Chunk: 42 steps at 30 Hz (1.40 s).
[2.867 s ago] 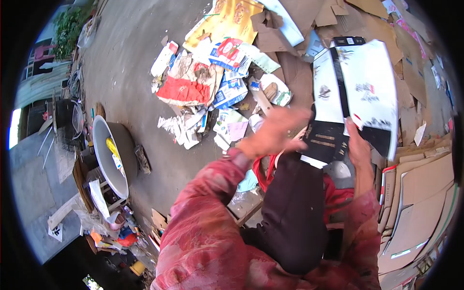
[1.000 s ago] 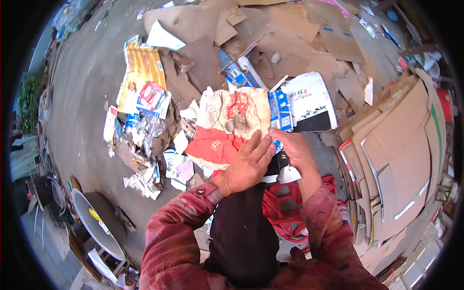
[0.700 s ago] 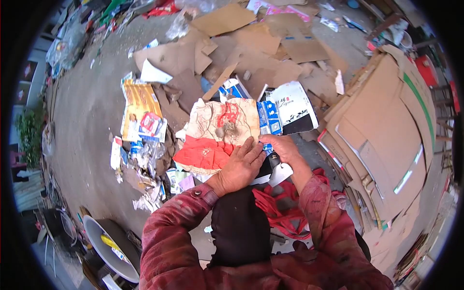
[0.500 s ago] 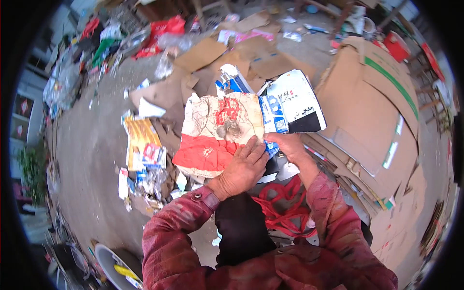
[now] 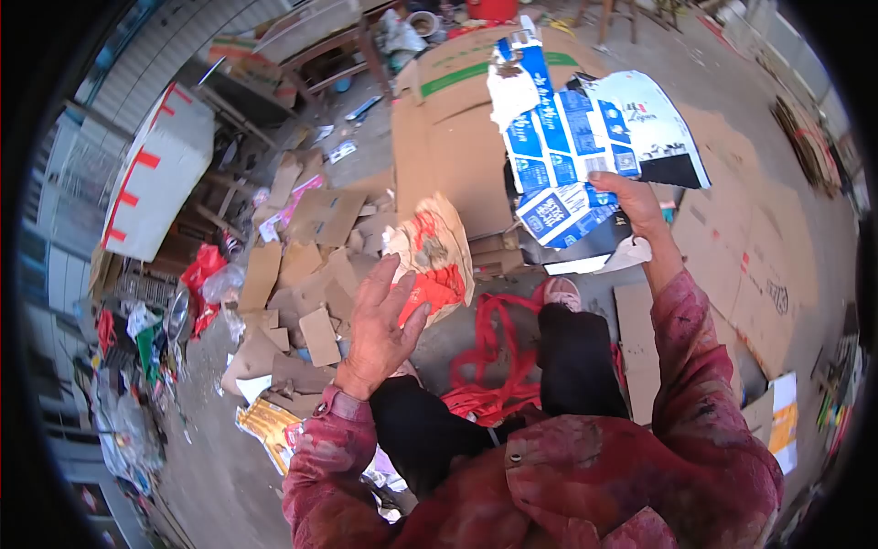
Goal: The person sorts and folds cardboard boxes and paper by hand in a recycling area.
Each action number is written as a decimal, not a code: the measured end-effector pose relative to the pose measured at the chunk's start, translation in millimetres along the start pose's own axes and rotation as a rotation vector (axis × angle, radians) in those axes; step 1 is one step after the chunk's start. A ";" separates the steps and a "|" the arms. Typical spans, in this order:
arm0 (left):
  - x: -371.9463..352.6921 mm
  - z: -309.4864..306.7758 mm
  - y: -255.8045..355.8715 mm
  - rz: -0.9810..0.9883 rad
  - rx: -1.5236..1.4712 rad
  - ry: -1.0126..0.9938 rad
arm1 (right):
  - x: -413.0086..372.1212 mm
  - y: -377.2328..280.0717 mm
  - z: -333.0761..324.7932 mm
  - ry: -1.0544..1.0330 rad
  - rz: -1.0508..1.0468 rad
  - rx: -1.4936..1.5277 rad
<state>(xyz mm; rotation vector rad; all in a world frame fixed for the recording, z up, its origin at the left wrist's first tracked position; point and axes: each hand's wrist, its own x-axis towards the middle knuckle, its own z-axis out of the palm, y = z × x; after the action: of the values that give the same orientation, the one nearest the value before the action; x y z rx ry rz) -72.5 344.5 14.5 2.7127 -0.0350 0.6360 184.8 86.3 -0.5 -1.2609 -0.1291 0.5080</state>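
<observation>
Red-and-cream sack, crumpled, hangs mid-picture over the littered ground, just off the left hand.

Far left: a white box with red stripes, tilted, its lower end lost among clutter too small to make out. Next, brown cardboard scraps lie overlapping on the ground.

The left hand is raised, palm away, its fingers spread and released. The thumb covers the sack's lower corner, and whether the fingertips touch the sack cannot be told. A dark smudge marks the sack's cream part; its print is unreadable.

Below the sack a red cord loops on the ground between the person's dark trouser legs, which hide part of it. Behind the sack stands a large brown carton with a green stripe.

Right of centre, the blue-and-white cartons, flattened and fanned, are held aloft together with a white printed sheet. The right hand grips their lower edge, fingers clenched behind them. Flat cardboard sheets cover the ground at right, cut off by the lens's dark rim.
</observation>
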 end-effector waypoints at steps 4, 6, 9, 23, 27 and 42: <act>14.2 13.9 11.8 0.007 0.022 -0.076 | -20.3 17.3 -72.4 0.127 -0.094 0.019; 16.9 12.4 16.7 0.010 0.040 -0.035 | -33.5 20.1 -95.3 0.104 -0.050 0.120; 16.2 11.5 18.6 -0.077 0.020 0.039 | -40.0 20.9 -100.8 0.026 -0.045 0.253; -18.4 27.7 -36.0 -0.600 -0.406 0.599 | 27.7 128.0 98.2 -0.566 0.294 -0.656; -25.4 23.3 -30.8 -0.555 -0.286 0.534 | 21.8 172.4 132.4 -0.742 0.415 -1.261; -20.9 20.4 -24.2 -0.520 -0.291 0.424 | 60.0 270.1 64.7 -0.924 -0.313 -1.344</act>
<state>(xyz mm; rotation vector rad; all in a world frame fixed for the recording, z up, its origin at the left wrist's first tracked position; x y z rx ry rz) -80.1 359.0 -19.8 2.1293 0.6101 0.9320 134.4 226.1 -242.8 -2.1205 -1.6359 0.7162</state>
